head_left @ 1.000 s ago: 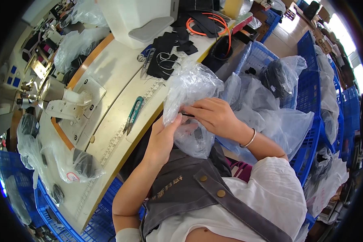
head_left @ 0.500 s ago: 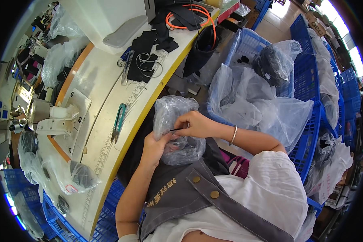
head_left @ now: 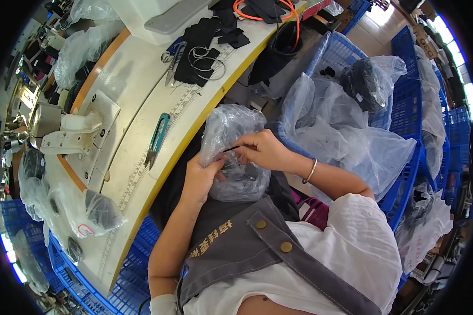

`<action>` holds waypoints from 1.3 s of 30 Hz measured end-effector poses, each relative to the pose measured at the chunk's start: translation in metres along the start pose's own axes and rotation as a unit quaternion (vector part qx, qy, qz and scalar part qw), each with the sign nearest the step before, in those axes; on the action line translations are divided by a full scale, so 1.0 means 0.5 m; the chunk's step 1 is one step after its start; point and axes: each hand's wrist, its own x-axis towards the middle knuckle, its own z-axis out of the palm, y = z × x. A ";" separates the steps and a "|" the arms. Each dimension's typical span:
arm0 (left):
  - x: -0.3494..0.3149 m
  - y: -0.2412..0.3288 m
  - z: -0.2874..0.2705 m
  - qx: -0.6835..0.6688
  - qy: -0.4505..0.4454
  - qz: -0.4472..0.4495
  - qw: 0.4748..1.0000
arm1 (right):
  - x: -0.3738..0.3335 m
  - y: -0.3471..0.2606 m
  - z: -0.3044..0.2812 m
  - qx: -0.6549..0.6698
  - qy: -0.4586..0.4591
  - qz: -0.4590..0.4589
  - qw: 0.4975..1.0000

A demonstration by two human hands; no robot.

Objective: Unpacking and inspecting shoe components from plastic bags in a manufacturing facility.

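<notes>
A crumpled clear plastic bag [head_left: 231,123] rests over my lap beside the table edge. What lies inside it cannot be made out. My left hand [head_left: 201,178] is closed on the bag's near left side, thumb pointing toward the other hand. From the right, my right hand [head_left: 265,151] pinches a thin black strip [head_left: 230,149] between thumb and fingers, just above the plastic. The strip's far end reaches toward the left fingertips; whether they touch it is unclear. A bracelet [head_left: 310,171] circles my right wrist.
Green-handled thread snips [head_left: 158,137] lie on the pale worktable [head_left: 126,121], near black fabric pieces [head_left: 197,47] and scissors [head_left: 174,64]. At right stands a blue crate [head_left: 347,50] lined with plastic, holding a bagged dark item [head_left: 363,81]. Bagged goods [head_left: 102,212] sit at the table's left.
The view has shifted a little, so the table and crates sit differently in it. Both hands stay at the bag, and the black strip shows a little more between them.
</notes>
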 end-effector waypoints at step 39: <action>-0.003 -0.022 -0.043 -0.008 -0.014 -0.069 0.997 | 0.376 0.562 -0.427 -0.626 0.102 0.088 0.768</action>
